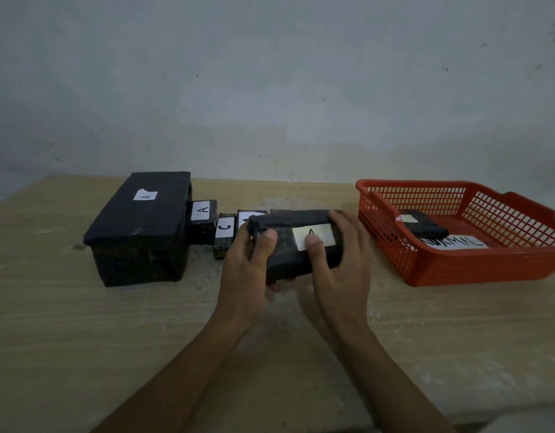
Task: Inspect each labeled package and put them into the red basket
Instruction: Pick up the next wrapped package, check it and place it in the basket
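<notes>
Hands (248,270) (338,264), two, gripping one package (296,245).

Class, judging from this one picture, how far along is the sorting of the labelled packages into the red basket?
Done: one black wrapped package lies in the red plastic basket. In hand: the left hand and right hand grip a black package labelled A. Left: the large black box, two small packages and at least one part-hidden package behind.

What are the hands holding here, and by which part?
Both hands hold one black wrapped package labeled A: the left hand grips its left end, the right hand its right end, thumb on the label.
</notes>
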Action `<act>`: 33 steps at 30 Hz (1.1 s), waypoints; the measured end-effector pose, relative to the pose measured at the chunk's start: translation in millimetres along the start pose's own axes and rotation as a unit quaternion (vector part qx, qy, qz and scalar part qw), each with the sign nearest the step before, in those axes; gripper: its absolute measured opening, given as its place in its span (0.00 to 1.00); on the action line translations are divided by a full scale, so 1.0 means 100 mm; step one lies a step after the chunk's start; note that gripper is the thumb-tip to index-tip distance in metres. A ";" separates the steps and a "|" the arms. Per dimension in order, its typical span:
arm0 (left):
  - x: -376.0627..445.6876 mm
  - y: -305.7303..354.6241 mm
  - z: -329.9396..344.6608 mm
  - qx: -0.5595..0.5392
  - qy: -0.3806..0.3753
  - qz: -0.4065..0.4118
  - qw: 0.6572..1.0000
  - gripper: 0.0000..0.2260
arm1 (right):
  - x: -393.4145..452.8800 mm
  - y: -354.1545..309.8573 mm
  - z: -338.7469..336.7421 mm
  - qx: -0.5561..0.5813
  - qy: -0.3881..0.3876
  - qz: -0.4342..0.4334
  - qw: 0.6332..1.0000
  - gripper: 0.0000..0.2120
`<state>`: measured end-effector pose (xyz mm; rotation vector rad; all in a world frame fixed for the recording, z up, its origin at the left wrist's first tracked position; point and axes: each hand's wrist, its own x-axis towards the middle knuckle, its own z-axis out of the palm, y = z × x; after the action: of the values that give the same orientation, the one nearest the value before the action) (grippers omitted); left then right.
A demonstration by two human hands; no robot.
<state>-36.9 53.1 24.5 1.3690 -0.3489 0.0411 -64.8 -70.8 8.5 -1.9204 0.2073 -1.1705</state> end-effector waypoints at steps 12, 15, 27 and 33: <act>0.02 -0.09 -0.02 -0.003 0.052 -0.025 0.998 0.12 | 0.11 -0.08 -0.20 0.244 -0.036 0.230 0.941 0.20; 0.00 -0.10 0.01 0.018 0.038 -0.011 0.999 0.10 | 0.12 -0.10 -0.30 0.249 -0.026 0.219 0.943 0.16; -0.06 -0.34 0.34 0.233 -0.076 0.107 0.964 0.25 | 0.40 -0.09 -1.10 0.230 0.062 0.124 0.963 0.23; -0.01 -0.40 0.73 0.264 -0.085 0.182 0.943 0.22 | 0.58 0.05 -1.40 0.168 0.090 0.067 0.979 0.29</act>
<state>-44.8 -25.3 -2.8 1.8266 -0.7749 0.3467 -142.1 -185.3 70.0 -1.4859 0.2159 -1.2039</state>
